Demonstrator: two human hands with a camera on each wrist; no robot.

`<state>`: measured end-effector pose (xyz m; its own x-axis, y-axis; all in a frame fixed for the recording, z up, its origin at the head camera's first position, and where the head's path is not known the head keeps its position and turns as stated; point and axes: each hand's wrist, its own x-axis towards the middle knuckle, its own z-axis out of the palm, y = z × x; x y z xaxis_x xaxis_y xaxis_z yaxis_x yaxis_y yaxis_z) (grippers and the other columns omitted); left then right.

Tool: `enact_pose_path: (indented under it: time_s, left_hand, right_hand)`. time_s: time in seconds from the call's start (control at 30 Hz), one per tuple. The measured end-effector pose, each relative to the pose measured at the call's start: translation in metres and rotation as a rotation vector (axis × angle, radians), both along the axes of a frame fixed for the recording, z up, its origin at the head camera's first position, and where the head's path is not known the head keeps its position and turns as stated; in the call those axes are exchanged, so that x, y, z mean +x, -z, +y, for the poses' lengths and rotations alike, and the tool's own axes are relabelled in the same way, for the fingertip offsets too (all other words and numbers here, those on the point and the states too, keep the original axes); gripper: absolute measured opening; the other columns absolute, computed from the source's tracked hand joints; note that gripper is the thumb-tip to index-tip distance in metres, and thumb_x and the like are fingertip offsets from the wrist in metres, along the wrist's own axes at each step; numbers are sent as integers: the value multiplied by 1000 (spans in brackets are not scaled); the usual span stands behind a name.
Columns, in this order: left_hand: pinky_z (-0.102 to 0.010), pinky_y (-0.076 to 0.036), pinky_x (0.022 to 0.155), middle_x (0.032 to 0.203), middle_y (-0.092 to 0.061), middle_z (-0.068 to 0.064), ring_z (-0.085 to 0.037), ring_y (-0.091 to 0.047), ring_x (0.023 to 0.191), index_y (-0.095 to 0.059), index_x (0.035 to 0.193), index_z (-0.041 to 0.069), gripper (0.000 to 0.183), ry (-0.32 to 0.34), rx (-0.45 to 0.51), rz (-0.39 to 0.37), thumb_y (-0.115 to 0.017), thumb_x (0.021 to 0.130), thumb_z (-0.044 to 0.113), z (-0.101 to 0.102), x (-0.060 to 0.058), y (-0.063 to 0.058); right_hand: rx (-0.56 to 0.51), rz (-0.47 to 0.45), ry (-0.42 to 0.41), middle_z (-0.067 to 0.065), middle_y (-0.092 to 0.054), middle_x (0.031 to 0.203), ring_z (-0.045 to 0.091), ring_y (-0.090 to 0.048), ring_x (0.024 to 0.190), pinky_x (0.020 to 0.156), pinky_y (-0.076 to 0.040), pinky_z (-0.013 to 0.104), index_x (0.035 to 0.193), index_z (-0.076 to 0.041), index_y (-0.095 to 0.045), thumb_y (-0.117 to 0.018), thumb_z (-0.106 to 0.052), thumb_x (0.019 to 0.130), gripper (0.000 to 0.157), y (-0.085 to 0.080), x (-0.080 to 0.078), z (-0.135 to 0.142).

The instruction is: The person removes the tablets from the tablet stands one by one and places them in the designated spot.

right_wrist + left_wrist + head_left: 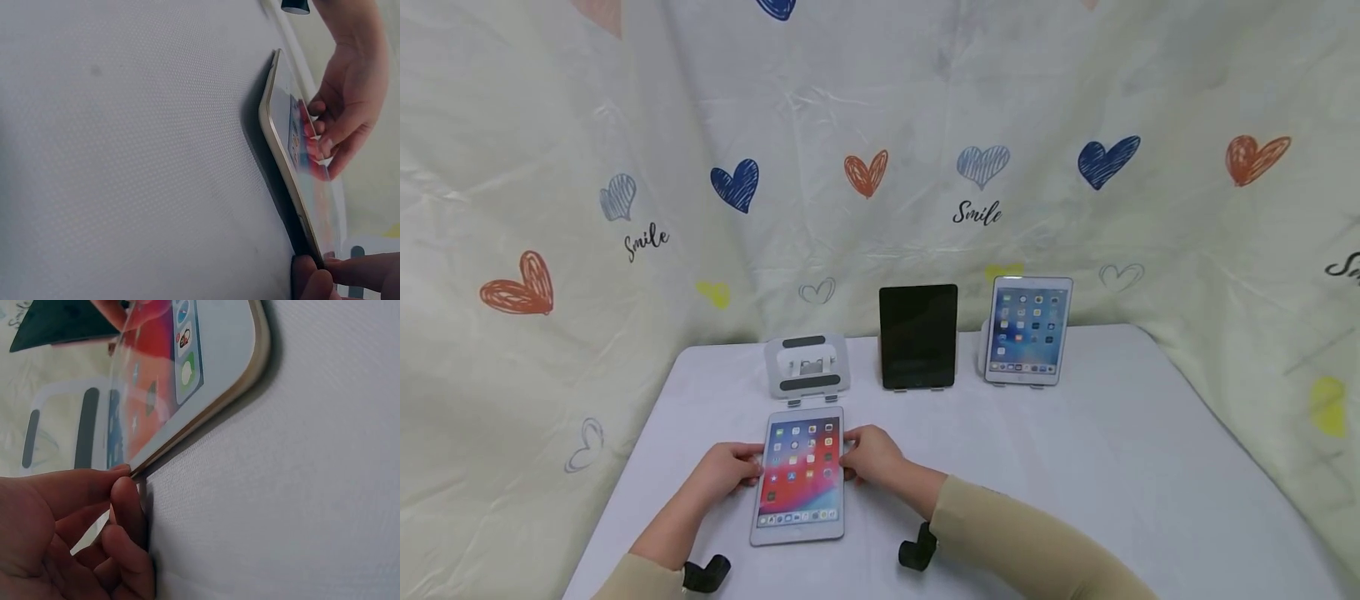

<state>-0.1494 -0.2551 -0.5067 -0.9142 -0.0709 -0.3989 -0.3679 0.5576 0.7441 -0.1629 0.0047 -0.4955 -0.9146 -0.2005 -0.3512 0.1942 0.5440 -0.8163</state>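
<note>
A white-framed tablet (801, 533) with a lit red and blue home screen lies face up near the table's middle. My left hand (722, 473) pinches its left edge, thumb at the rim and fingers curled beside it in the left wrist view. On the opposite edge, my right hand (874, 457) pinches the rim between thumb and fingers. The right wrist view shows the tablet (270, 125) edge-on, with a dark shadow beneath its side. Just beyond its far end stands a grey-white tablet stand (809, 384) with dark pads and small lower hooks, bearing no tablet.
Right of that stand, a black tablet (918, 337) with a dark screen leans on a support. Farther right a white tablet (1028, 332) with a lit blue screen stands propped. A heart-patterned curtain (917, 75) hangs behind the white table (1075, 467).
</note>
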Motion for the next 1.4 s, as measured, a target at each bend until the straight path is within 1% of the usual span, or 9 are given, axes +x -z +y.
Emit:
enact_pose_path:
  time_s: [0.07,0.2,0.4,0.5,0.63,0.73,0.87,1.1,1.4]
  left_hand:
    - [-29,-49,63,89,-65,-8,-19,-59,69,-63,131,0,40,18,-14,9,-69,92,11,1,-1,-1]
    - [-30,-50,67,96,-66,-9,-20,-59,72,-64,130,0,39,29,-24,17,-68,92,8,1,-3,-3]
    - [-29,-51,68,98,-66,-8,-19,-60,73,-64,131,3,40,27,-36,19,-69,92,11,-2,-2,2]
    - [-29,-50,68,94,-65,-9,-20,-60,72,-64,131,3,41,29,-27,22,-70,91,12,-3,-3,3]
    - [-29,-48,67,84,-62,-9,-21,-59,71,-63,132,4,43,32,-23,14,-71,91,14,-5,-1,3]
    - [-30,-48,67,83,-61,-8,-21,-58,71,-63,132,3,43,37,-21,17,-71,91,15,-5,0,0]
    - [-30,-47,66,82,-61,-8,-20,-58,71,-63,132,3,44,40,-27,18,-71,91,15,-4,1,-2]
    - [-30,-46,64,78,-60,-9,-20,-57,70,-62,132,2,43,34,-40,25,-70,92,14,-2,1,-3]
    - [-30,-47,63,78,-60,-9,-21,-56,71,-62,134,4,44,24,-61,14,-68,93,19,1,4,-1]
  right_hand:
    - [23,-1,-11,8,-64,68,22,-63,58,55,-52,27,132,1,-61,-75,-11,88,48,-2,-1,0]
    - [57,-3,-23,8,-63,68,21,-63,57,56,-53,28,132,1,-61,-75,-12,88,48,-3,-6,1]
    - [113,12,-25,7,-61,70,20,-61,55,53,-51,26,132,-4,-63,-77,-16,87,49,3,-8,1]
    - [127,5,-12,6,-60,72,20,-59,52,53,-49,25,131,-9,-65,-79,-20,85,49,5,-10,4]
    - [128,3,-19,6,-60,71,20,-56,48,52,-45,25,130,-15,-67,-80,-23,85,48,7,-11,8]
    - [112,6,-24,5,-61,68,20,-55,47,50,-44,25,130,-18,-68,-80,-24,85,47,8,-11,10]
    - [91,0,-18,5,-62,66,19,-53,45,49,-44,25,129,-18,-68,-80,-24,84,47,9,-11,13]
    - [95,11,-22,4,-62,69,18,-51,45,49,-44,25,128,-18,-69,-81,-25,84,47,12,-12,13]
    - [99,28,-21,3,-61,74,19,-53,46,51,-46,27,129,-17,-67,-80,-26,84,47,14,-10,14]
